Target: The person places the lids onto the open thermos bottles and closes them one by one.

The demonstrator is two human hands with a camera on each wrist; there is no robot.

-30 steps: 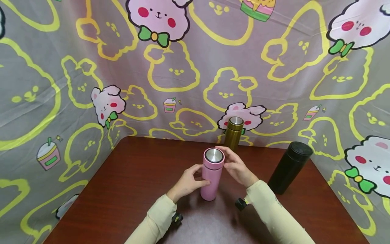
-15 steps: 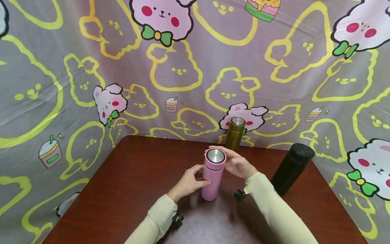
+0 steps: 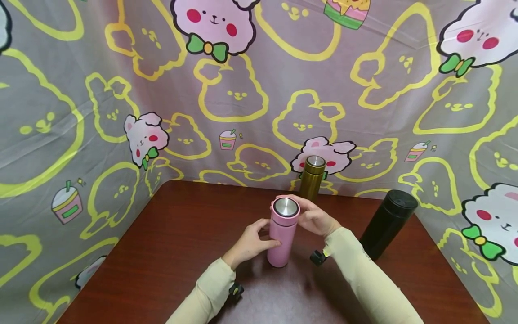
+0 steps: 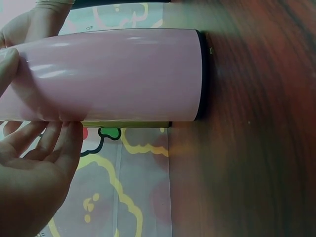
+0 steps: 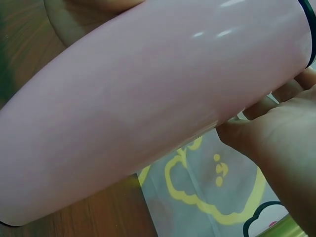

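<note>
A pink thermos bottle [image 3: 281,245] with a silver disc on its lid [image 3: 286,207] stands upright at the middle of the table. My left hand [image 3: 250,240] grips its body from the left, thumb across the front; the left wrist view shows that hand's fingers [image 4: 66,143] against the pink wall [image 4: 123,74]. Around the back of the lid reaches my right hand [image 3: 317,219], which holds it near the top, its fingertips partly hidden behind the bottle. The right wrist view shows this hand [image 5: 281,133] beside the dark ring under the lid.
Behind the right hand stands a gold thermos [image 3: 312,180] near the table's back edge. A black thermos [image 3: 386,225] is to the right, close to the right forearm. Patterned cloth [image 3: 234,99] walls off the back and sides of the brown table [image 3: 170,234].
My right hand has moved left and farther around the back of the lid since one second ago. The left hand and the bottle have stayed in place.
</note>
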